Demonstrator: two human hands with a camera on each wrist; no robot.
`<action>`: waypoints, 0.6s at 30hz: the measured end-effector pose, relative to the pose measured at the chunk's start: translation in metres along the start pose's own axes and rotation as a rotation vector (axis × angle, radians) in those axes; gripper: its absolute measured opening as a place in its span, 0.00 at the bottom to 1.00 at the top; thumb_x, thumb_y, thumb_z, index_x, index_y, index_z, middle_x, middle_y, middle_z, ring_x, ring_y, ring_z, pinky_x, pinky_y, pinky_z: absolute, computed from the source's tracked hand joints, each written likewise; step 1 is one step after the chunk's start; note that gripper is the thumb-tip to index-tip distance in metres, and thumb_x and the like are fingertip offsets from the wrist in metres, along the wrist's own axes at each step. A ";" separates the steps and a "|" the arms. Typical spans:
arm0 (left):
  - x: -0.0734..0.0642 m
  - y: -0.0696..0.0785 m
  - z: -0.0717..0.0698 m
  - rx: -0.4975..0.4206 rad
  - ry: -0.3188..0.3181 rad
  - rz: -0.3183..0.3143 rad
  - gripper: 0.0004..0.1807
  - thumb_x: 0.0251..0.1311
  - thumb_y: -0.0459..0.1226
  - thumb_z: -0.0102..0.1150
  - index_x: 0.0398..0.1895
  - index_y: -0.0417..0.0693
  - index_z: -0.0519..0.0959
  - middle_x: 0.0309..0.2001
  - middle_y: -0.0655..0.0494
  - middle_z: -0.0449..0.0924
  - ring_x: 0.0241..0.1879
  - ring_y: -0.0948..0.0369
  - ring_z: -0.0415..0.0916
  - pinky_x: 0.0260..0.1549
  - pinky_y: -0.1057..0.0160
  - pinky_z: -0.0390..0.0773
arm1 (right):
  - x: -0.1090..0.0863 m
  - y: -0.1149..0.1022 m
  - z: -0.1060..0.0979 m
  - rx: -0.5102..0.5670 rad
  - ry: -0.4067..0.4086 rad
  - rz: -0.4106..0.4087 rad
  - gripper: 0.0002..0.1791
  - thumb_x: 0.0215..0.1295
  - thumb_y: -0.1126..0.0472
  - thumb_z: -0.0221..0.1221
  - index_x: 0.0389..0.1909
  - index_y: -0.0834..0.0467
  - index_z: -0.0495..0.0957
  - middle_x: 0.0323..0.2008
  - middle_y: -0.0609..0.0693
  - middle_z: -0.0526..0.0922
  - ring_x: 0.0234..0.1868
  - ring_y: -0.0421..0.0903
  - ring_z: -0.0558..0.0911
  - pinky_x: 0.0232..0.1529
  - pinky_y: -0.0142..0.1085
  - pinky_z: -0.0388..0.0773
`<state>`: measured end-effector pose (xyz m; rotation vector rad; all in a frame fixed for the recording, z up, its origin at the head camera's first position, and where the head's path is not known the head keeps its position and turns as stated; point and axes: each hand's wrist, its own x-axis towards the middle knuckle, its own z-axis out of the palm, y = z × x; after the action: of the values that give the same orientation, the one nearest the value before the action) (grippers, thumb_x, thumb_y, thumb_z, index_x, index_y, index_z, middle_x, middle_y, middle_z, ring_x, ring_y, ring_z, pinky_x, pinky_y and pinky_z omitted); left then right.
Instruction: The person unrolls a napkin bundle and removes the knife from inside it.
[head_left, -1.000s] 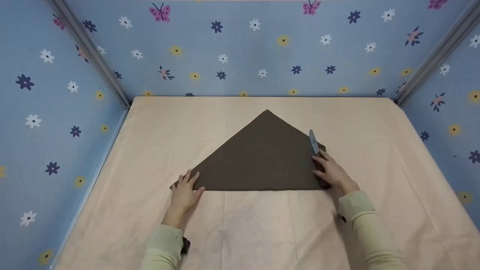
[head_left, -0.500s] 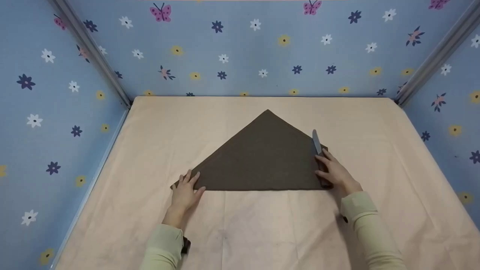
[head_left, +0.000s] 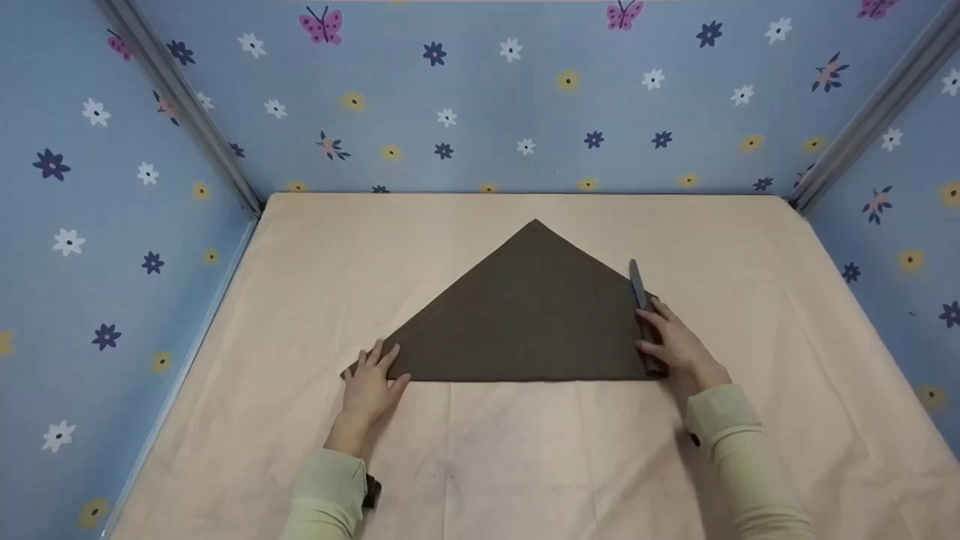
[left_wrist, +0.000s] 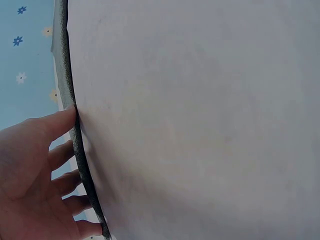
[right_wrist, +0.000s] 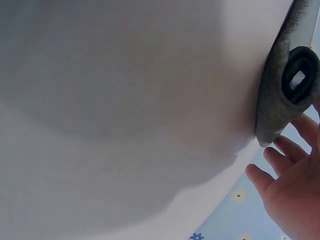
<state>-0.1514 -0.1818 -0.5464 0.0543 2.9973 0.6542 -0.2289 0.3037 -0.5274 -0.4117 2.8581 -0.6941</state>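
A dark brown cloth napkin, folded to a point at the far side, lies on the table. Near its left corner my left hand rests with fingers spread, pressing the edge; the left wrist view shows the thumb on the near edge. At the right end the cloth is rolled up, and my right hand holds this roll with thumb and fingers around it. The grey blade of a knife sticks out past the roll's far end; its handle is wrapped or hidden. A pale bit shows inside the roll's near end.
A pale peach tablecloth covers the table, with light creases. Blue flowered panels stand at the back and both sides, joined by grey metal posts.
My right hand and the knife have shifted slightly to the right, and the flat part of the napkin reaches a little further right. My left hand has stayed in place.
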 end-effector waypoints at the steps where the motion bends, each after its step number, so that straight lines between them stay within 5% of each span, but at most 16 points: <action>1: 0.000 0.000 0.000 -0.001 -0.003 0.000 0.31 0.58 0.48 0.52 0.63 0.44 0.62 0.65 0.38 0.50 0.61 0.35 0.45 0.50 0.30 0.48 | 0.000 0.000 0.000 -0.002 -0.001 0.000 0.33 0.58 0.59 0.57 0.62 0.65 0.58 0.66 0.66 0.45 0.64 0.64 0.48 0.58 0.56 0.52; 18: 0.001 0.000 0.001 -0.001 -0.011 -0.002 0.32 0.58 0.48 0.51 0.63 0.44 0.61 0.65 0.37 0.49 0.61 0.35 0.45 0.50 0.30 0.47 | -0.005 0.007 -0.005 0.032 -0.011 0.029 0.34 0.59 0.60 0.56 0.64 0.64 0.55 0.65 0.66 0.45 0.63 0.64 0.50 0.58 0.56 0.53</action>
<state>-0.1523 -0.1817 -0.5471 0.0554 2.9860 0.6532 -0.2274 0.3131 -0.5257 -0.3670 2.8325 -0.7291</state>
